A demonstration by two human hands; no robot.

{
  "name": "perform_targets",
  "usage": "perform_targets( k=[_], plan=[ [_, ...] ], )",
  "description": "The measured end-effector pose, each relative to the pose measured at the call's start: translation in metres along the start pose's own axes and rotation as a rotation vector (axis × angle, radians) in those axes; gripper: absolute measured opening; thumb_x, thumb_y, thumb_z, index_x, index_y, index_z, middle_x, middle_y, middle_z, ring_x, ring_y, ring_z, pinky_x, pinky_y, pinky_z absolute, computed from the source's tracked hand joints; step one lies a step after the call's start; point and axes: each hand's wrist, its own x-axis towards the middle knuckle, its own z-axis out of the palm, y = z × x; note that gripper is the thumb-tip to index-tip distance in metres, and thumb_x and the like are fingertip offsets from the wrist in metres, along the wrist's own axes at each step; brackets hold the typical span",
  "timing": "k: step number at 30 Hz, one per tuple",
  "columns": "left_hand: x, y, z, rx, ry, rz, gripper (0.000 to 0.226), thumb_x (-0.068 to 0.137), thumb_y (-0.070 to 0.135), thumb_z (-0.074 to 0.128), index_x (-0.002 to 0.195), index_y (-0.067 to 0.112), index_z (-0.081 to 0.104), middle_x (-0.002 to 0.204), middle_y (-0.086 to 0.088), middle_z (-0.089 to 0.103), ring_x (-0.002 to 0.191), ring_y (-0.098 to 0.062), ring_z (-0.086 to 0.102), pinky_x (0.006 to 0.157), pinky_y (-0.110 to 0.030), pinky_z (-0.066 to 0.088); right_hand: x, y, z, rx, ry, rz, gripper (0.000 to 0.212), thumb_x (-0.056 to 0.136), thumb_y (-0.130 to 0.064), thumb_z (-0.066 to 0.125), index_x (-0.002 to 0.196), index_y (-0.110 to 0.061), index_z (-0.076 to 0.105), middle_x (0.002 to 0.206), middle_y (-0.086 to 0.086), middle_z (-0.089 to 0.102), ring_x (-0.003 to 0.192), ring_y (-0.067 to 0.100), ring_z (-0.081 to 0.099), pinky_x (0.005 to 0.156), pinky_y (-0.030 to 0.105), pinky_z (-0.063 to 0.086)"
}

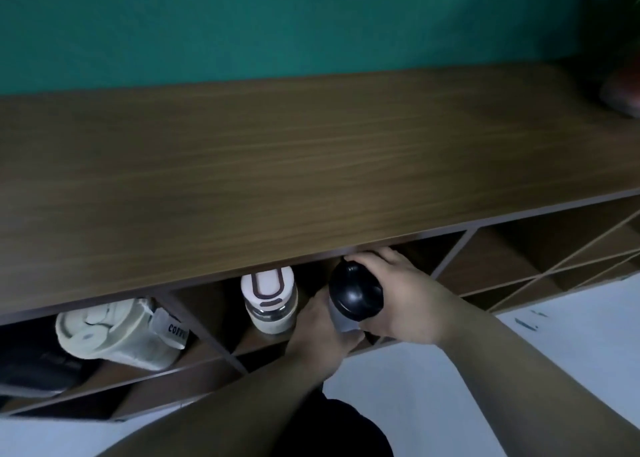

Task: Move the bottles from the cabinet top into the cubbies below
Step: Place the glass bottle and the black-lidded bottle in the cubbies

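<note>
A black-lidded bottle (pixel 355 292) with a grey body stands at the mouth of the middle cubby (pixel 412 248), under the wooden cabinet top (pixel 277 165). My right hand (pixel 398 294) wraps its right side and my left hand (pixel 320 332) holds its lower left. Just left of it in the same cubby stands a clear bottle with a white lid (pixel 270 297). A cream tumbler (pixel 117 332) with a "COFFEE" tag leans in the cubby to the left.
A teal wall (pixel 277 20) rises behind the cabinet. Cubbies (pixel 540 248) to the right hold nothing visible. A reddish pot (pixel 623 93) sits at the top's far right. A dark object (pixel 38 359) fills the left cubby beside the tumbler. Pale floor (pixel 519 345) lies below.
</note>
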Motion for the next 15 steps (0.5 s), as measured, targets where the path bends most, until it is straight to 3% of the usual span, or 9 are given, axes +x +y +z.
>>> perform_targets(
  k=[4,9,15],
  plan=[
    [0.020,-0.014,0.014,0.015,0.037,-0.001,0.078,0.080,0.022,0.087,0.147,0.027,0.049,0.125,0.019,0.059,0.120,-0.003,0.056,0.088,-0.007,0.038,0.022,0.018,0.006,-0.015,-0.038,-0.018,0.088,0.068,-0.034,0.082,0.142,-0.041,0.035,0.141,-0.011,0.040,0.135,0.008,0.030,0.099,0.022,0.033],
    [0.034,-0.021,0.024,0.084,0.099,-0.023,0.078,0.079,0.024,0.086,0.147,0.024,0.048,0.133,0.009,0.066,0.126,-0.012,0.061,0.099,-0.022,0.045,0.035,0.031,0.008,0.022,-0.067,-0.023,0.067,0.070,-0.027,0.077,0.124,-0.050,0.044,0.117,-0.018,0.051,0.125,0.010,0.047,0.093,0.026,0.041],
    [0.040,-0.019,0.035,0.113,0.198,-0.086,0.090,0.076,0.028,0.087,0.153,0.026,0.040,0.139,0.002,0.067,0.128,-0.023,0.063,0.102,-0.031,0.051,0.033,0.038,0.014,0.077,-0.002,-0.013,0.073,0.070,-0.032,0.080,0.131,-0.049,0.043,0.131,-0.020,0.052,0.126,0.005,0.046,0.099,0.030,0.045]
  ],
)
